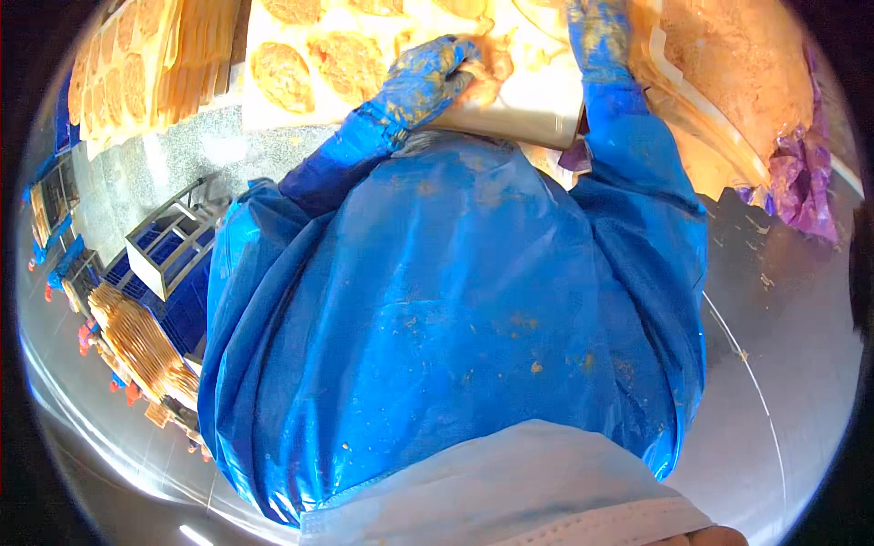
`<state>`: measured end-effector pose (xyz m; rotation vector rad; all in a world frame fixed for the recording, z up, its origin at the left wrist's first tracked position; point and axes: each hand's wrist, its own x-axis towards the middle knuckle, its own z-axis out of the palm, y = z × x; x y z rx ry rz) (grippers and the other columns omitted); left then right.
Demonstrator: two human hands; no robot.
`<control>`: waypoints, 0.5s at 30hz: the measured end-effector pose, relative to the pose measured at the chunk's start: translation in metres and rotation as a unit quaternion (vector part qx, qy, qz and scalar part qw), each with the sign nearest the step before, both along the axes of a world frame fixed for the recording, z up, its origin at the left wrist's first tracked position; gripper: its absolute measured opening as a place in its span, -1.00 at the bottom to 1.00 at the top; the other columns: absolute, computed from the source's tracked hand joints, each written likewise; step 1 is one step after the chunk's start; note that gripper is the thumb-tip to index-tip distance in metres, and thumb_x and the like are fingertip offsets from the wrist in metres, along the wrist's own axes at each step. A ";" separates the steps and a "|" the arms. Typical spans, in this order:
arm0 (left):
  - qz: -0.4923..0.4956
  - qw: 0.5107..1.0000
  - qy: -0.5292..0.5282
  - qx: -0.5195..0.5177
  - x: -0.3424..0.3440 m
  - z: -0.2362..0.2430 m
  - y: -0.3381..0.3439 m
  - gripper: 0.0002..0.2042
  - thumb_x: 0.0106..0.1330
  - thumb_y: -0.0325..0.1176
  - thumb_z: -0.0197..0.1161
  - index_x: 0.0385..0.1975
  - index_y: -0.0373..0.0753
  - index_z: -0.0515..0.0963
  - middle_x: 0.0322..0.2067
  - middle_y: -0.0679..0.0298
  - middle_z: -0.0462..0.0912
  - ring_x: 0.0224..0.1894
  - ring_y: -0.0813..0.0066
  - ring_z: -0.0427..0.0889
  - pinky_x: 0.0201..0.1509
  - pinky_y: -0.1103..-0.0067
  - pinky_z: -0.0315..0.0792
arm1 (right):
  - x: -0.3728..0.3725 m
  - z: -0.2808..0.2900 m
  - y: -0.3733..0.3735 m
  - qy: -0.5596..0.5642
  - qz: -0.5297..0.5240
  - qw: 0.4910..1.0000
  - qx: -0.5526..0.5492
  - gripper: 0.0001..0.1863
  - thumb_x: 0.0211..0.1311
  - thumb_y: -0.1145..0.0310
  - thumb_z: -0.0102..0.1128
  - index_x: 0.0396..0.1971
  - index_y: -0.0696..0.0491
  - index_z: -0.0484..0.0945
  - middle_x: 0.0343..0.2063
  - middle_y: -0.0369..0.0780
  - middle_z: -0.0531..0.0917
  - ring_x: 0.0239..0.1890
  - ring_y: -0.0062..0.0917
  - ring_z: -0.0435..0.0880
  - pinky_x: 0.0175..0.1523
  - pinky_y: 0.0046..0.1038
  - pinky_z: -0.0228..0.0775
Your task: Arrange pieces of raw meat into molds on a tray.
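My left hand (423, 84), in a blue glove smeared with yellowish paste, is over the near part of a white board (537, 114). Its fingers curl closed on a pale orange, wet-looking piece of meat (492, 71). Flat, round, coated patties (346, 68) lie in rows on the board to the left of this hand. At the top edge, right of the board, is my right hand (599, 36) in a similarly smeared glove. Its fingers run out of the picture, so what they hold is hidden.
On the right stands a white-rimmed tub (706, 105) of orange-brown mixture, with crumpled purple plastic (803, 187) at its side. Stacked sheets with patties (137, 77) stand at the far left. Below them are a metal frame (168, 241) and blue crates (177, 309).
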<state>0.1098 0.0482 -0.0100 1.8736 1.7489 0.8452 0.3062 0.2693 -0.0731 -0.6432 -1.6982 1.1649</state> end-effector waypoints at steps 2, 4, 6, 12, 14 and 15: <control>0.053 0.996 -0.048 -0.048 -0.006 0.017 -0.021 -0.76 0.34 -0.34 0.34 -0.03 -0.18 0.59 -0.16 0.10 0.66 -0.12 0.10 0.66 -0.01 0.34 0.52 | -0.031 0.077 -0.060 0.172 -0.058 0.943 -0.279 -0.68 0.35 0.29 0.16 0.04 0.08 0.54 -0.07 -0.19 0.62 -0.07 -0.38 0.63 0.08 -0.26 0.54; 0.078 0.984 -0.118 -0.104 -0.003 0.032 -0.023 -0.77 0.37 -0.40 0.33 -0.02 -0.27 0.58 -0.21 0.18 0.66 -0.16 0.35 0.63 -0.01 0.48 0.51 | -0.005 0.061 -0.047 -0.108 -0.114 0.988 0.003 -0.68 0.36 0.28 0.14 0.03 0.07 0.54 -0.05 -0.14 0.61 -0.05 -0.31 0.62 0.10 -0.23 0.53; 0.103 0.974 -0.167 -0.111 -0.007 0.019 -0.034 -0.77 0.39 -0.41 0.32 -0.01 -0.30 0.57 -0.19 0.22 0.66 -0.14 0.44 0.61 0.02 0.51 0.50 | -0.017 0.086 -0.041 -0.555 -0.046 0.817 0.145 -0.57 0.36 0.27 0.10 0.19 0.02 0.51 -0.01 0.03 0.57 0.03 -0.12 0.59 0.15 -0.18 0.51; 0.080 0.941 -0.304 -0.128 -0.002 0.022 -0.004 -0.79 0.44 -0.45 0.31 0.01 -0.29 0.56 -0.15 0.38 0.66 -0.04 0.64 0.56 0.13 0.63 0.47 | -0.036 -0.043 0.124 -0.463 -0.226 0.663 0.543 -0.49 0.29 0.30 0.15 0.23 0.11 0.50 0.12 0.10 0.57 0.21 -0.03 0.53 0.29 -0.17 0.43; 0.100 0.935 -0.318 -0.119 -0.012 0.027 -0.014 -0.81 0.44 -0.45 0.31 -0.01 -0.29 0.56 -0.15 0.39 0.66 -0.03 0.64 0.56 0.14 0.62 0.47 | -0.063 -0.007 0.143 -0.275 -0.189 0.860 0.386 -0.45 0.33 0.25 0.18 0.28 0.13 0.45 0.24 0.09 0.51 0.29 -0.02 0.48 0.37 -0.15 0.36; 0.112 0.931 -0.332 -0.105 -0.019 0.034 -0.021 -0.82 0.45 -0.46 0.31 -0.02 -0.29 0.56 -0.16 0.39 0.66 -0.01 0.64 0.57 0.15 0.62 0.47 | -0.078 0.010 0.128 -0.262 -0.169 0.870 0.381 -0.45 0.33 0.25 0.18 0.28 0.13 0.45 0.24 0.09 0.51 0.29 -0.02 0.48 0.37 -0.15 0.36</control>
